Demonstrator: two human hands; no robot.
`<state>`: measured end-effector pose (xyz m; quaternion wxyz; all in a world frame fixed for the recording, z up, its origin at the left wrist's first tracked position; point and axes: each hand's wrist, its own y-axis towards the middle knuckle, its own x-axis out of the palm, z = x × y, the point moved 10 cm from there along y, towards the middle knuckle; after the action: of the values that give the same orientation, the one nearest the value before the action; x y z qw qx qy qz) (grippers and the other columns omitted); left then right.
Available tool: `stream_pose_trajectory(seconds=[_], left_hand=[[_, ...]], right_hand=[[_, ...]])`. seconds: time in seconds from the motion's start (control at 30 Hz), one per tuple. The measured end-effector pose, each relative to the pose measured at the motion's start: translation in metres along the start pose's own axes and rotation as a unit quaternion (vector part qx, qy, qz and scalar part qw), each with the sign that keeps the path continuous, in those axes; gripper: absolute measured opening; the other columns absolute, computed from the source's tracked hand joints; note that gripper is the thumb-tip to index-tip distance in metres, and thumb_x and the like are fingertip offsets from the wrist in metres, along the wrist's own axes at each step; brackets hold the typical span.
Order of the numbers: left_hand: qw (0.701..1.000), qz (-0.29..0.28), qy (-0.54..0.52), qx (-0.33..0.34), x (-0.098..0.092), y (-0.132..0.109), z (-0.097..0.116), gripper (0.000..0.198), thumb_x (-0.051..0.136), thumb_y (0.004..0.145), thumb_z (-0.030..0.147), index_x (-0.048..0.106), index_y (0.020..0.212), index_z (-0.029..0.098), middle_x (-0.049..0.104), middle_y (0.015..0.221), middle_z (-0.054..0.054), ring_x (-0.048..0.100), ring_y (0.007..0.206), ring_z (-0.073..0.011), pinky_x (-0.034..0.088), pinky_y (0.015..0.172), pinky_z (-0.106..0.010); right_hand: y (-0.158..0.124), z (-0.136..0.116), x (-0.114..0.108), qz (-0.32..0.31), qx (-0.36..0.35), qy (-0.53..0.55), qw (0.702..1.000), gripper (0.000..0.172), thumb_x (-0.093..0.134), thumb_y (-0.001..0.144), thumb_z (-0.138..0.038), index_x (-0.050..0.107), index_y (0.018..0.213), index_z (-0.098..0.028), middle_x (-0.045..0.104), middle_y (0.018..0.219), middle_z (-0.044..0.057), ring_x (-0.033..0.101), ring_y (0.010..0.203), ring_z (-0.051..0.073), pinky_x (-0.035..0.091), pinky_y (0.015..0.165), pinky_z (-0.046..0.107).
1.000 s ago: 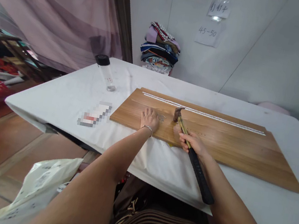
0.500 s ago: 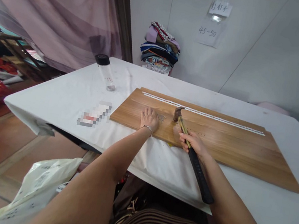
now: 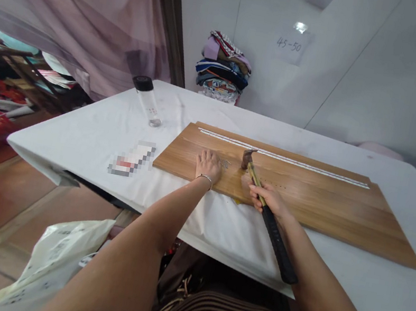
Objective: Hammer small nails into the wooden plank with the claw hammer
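My left hand [image 3: 208, 165] lies flat on a brown wooden board [image 3: 324, 203], fingers stretched out, with a bracelet at the wrist. Just right of it is a small pile of nails [image 3: 225, 163]. My right hand [image 3: 268, 197] is wrapped around the handle of a claw hammer [image 3: 275, 239], gripping the yellow part near the head. The hammer's rusty head is over the board, and its black grip end points back toward me. Several small dark marks dot the board to the right of the hammer.
The board lies on a table with a white cloth [image 3: 86, 134]. A strip of white measuring tape [image 3: 310, 168] runs along its far side. A clear bottle [image 3: 148, 102] and a pixelated item [image 3: 131, 159] are at left. Folded clothes [image 3: 224, 67] are stacked beyond the table.
The upper paper on the wall has tilted, so its writing no longer shows. The curtain at left has shifted a little. Both hands and the hammer stay practically in place.
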<state>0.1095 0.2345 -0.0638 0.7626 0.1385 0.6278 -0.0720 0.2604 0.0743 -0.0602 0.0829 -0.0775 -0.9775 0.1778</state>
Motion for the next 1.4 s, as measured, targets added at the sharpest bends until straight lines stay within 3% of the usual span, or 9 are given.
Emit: stream_pose_trajectory(seconds=[0.4, 1.4], left_hand=[[1.000, -0.004, -0.009, 0.003, -0.0031, -0.0011, 0.0012, 0.044, 0.037, 0.106, 0.029, 0.068, 0.135, 0.018, 0.060, 0.155, -0.017, 0.048, 0.149, -0.0333, 0.037, 0.123, -0.050], [1.000, -0.004, 0.002, 0.000, -0.0013, -0.0004, -0.0005, 0.047, 0.030, 0.109, 0.029, 0.068, 0.134, 0.016, 0.060, 0.156, -0.017, 0.047, 0.150, -0.0329, 0.035, 0.124, -0.050]], right_hand=[[-0.0005, -0.0018, 0.0010, -0.006, -0.005, -0.001, 1.000, 0.040, 0.084, 0.067, -0.037, 0.057, 0.093, -0.024, 0.053, 0.060, -0.010, 0.041, 0.040, 0.007, 0.032, 0.034, 0.020], [0.0016, 0.0007, -0.0012, -0.005, -0.018, 0.010, 1.000, 0.049, 0.088, 0.063, -0.042, 0.058, 0.096, -0.023, 0.051, 0.059, -0.010, 0.040, 0.040, 0.007, 0.030, 0.034, 0.021]])
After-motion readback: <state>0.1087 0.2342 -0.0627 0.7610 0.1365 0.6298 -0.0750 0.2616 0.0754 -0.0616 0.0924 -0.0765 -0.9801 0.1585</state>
